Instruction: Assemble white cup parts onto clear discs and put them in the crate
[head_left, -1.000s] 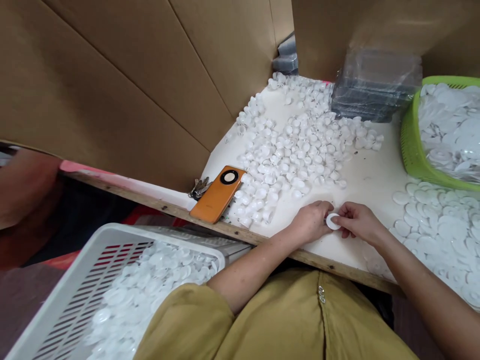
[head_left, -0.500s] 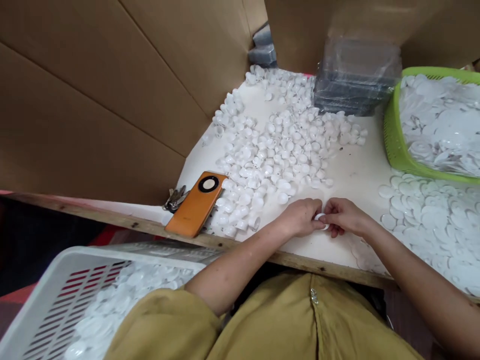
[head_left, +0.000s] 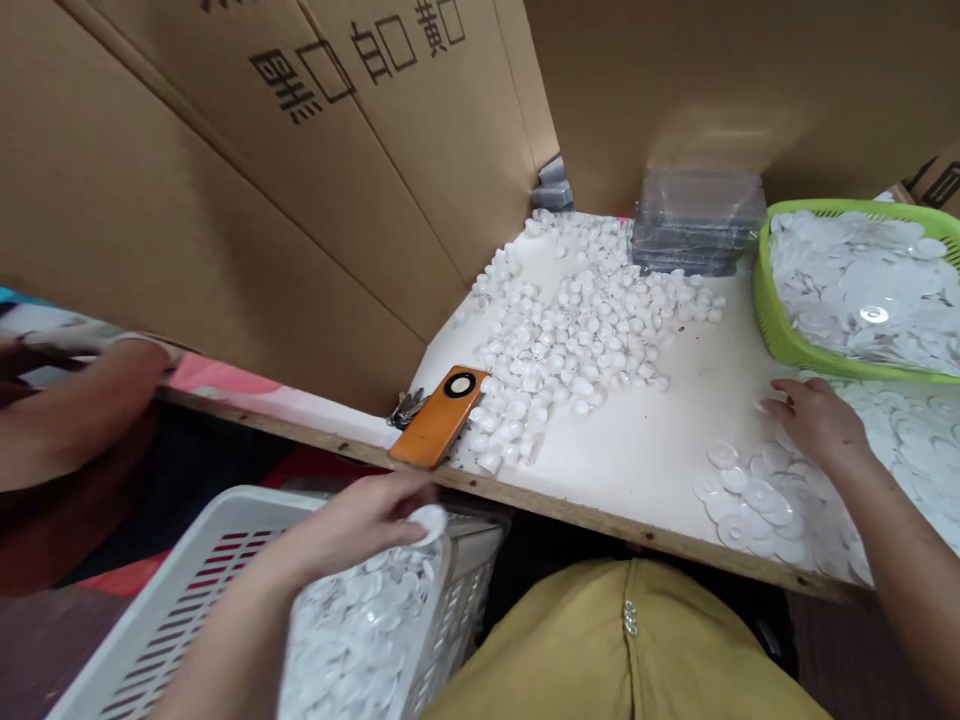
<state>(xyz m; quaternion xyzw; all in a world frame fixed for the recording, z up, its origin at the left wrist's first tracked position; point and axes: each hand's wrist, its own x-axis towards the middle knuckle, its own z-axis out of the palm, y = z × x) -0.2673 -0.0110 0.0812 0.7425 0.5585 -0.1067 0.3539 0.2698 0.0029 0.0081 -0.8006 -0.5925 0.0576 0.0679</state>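
Observation:
My left hand [head_left: 367, 525] pinches a white round disc [head_left: 431, 522] over the white slatted basket [head_left: 247, 500], which is heaped with similar white pieces. At the right, my right hand [head_left: 817, 425] hovers at the edge of the flat white discs [head_left: 892, 440], thumb and forefinger parted and somewhat blurred. No piece is plainly visible in its fingers. A smaller spread of flat discs [head_left: 750, 500] lies below it, by the table's front edge. Small white cup-shaped pieces [head_left: 585, 330] cover the middle of the white table [head_left: 637, 450].
An orange phone [head_left: 437, 418] and keys [head_left: 407, 408] lie near the front edge. A green basket [head_left: 772, 320] of discs and a plastic-wrapped stack [head_left: 697, 225] stand behind. Cardboard [head_left: 360, 220] walls the left. Another person's blurred hand [head_left: 90, 410] is at far left.
My hands were together over the table around a small white piece. Now the left has moved left and down over the basket with a disc; the right has moved right. The view has shifted.

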